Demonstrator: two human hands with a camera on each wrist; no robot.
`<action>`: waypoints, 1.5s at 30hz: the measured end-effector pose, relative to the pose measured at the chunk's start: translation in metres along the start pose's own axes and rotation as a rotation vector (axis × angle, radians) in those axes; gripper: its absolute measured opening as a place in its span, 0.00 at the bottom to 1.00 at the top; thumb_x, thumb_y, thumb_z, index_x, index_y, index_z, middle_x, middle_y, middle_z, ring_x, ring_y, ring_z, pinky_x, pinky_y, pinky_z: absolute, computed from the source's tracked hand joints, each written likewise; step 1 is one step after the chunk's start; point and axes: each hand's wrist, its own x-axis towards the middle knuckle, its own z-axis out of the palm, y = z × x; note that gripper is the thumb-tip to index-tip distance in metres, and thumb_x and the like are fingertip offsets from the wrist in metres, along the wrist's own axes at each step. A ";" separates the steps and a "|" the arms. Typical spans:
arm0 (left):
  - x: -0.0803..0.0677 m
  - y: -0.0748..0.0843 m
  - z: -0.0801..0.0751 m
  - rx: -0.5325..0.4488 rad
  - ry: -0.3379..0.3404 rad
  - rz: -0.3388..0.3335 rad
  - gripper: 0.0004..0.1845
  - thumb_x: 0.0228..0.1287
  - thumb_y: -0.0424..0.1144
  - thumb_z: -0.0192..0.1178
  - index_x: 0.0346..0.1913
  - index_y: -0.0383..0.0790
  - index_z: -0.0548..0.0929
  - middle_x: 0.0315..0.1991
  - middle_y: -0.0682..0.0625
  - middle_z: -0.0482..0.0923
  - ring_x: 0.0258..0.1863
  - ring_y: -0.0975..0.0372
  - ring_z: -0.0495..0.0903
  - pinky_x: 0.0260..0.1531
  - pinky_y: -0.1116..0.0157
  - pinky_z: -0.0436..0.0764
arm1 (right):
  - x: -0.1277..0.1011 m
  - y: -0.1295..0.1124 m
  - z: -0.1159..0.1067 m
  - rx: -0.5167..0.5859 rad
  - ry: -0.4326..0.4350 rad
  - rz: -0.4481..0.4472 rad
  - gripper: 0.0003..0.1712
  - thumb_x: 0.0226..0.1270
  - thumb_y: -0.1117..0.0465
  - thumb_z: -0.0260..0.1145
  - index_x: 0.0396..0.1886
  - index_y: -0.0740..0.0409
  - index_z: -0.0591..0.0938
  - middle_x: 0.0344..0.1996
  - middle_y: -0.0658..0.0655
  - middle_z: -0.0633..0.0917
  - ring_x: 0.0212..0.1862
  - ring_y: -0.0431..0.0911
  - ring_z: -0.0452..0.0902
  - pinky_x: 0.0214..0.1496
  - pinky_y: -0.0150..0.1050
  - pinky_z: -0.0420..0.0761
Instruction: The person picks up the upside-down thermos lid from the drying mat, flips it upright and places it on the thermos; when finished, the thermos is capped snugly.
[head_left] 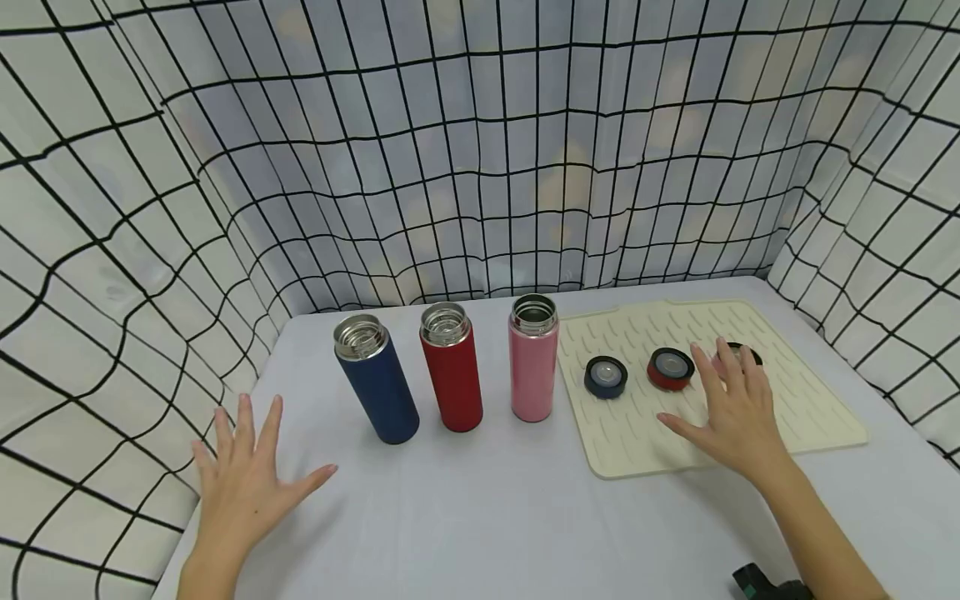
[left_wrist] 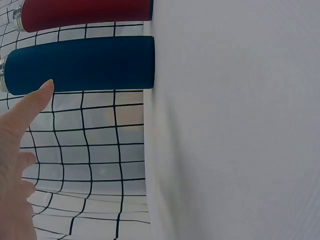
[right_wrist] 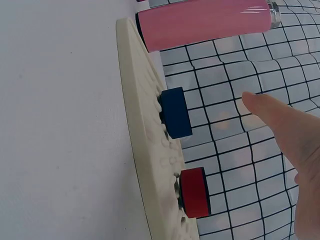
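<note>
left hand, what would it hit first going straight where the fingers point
Likely the black netting: the left hand seems set to pass left of the blue bottle, though depth is unclear.

A flat table under a smooth white covering (head_left: pixel 450 521) carries three upright cylindrical bottles with bare silver metal necks, set apart in a row toward its far edge: a dark blue bottle (head_left: pixel 377 379) nearest the far left corner, then a deep red bottle (head_left: pixel 452 372), then a glossy pink bottle (head_left: pixel 533 371). Just beside the pink one, a cream, ridged, roughly rectangular mat (head_left: pixel 633 446) lies flat, near the surface's far right corner.
</note>
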 end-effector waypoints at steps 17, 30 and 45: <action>0.040 0.029 0.034 -0.734 -0.002 -0.008 0.56 0.43 0.40 0.73 0.72 0.45 0.47 0.71 0.45 0.44 0.69 0.52 0.46 0.62 0.49 0.55 | 0.039 -0.029 0.061 0.368 0.010 -0.077 0.44 0.50 0.55 0.71 0.63 0.67 0.61 0.61 0.72 0.61 0.61 0.68 0.53 0.55 0.66 0.57; 0.065 0.048 0.068 -1.388 0.113 0.179 0.56 0.37 0.22 0.69 0.70 0.40 0.46 0.65 0.44 0.57 0.63 0.57 0.58 0.59 0.69 0.59 | 0.058 -0.036 0.101 0.513 0.007 0.011 0.46 0.49 0.56 0.71 0.65 0.64 0.59 0.61 0.65 0.63 0.63 0.61 0.52 0.60 0.59 0.55; 0.073 0.066 0.098 -1.181 0.229 -0.061 0.52 0.39 0.22 0.69 0.67 0.42 0.50 0.60 0.48 0.62 0.56 0.60 0.64 0.56 0.63 0.62 | 0.051 -0.031 0.124 0.591 0.036 0.105 0.57 0.43 0.58 0.76 0.68 0.64 0.52 0.58 0.71 0.64 0.57 0.61 0.60 0.57 0.56 0.61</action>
